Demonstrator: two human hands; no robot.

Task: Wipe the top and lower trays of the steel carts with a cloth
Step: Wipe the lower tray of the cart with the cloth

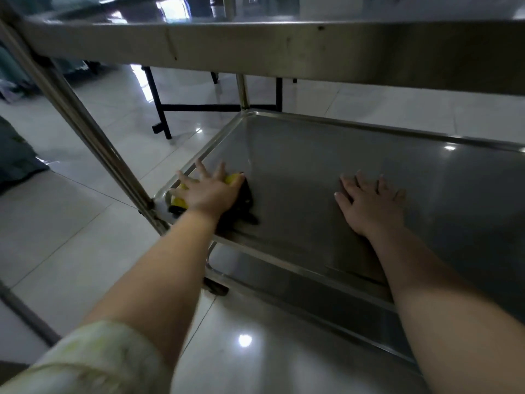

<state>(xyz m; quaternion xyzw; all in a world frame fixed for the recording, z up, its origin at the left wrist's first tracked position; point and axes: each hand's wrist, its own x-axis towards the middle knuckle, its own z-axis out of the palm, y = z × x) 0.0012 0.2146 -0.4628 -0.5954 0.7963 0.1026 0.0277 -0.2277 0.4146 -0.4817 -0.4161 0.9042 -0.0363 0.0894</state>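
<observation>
Left hand [211, 191] pressing flat a yellow-and-black cloth [238, 191] on the smooth steel lower tray [312, 155], right hand [369, 204] resting open-palmed on it, glossy tiled floor [93, 228] gleaming around.

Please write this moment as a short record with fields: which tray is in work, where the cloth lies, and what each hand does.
cart: steel cart, two trays
tray in work: lower tray
cloth: yellow and black cloth, at the tray's near left corner
left hand: left hand presses on the cloth, fingers spread
right hand: right hand rests flat on the bare tray, holds nothing
top tray: top tray, untouched
</observation>
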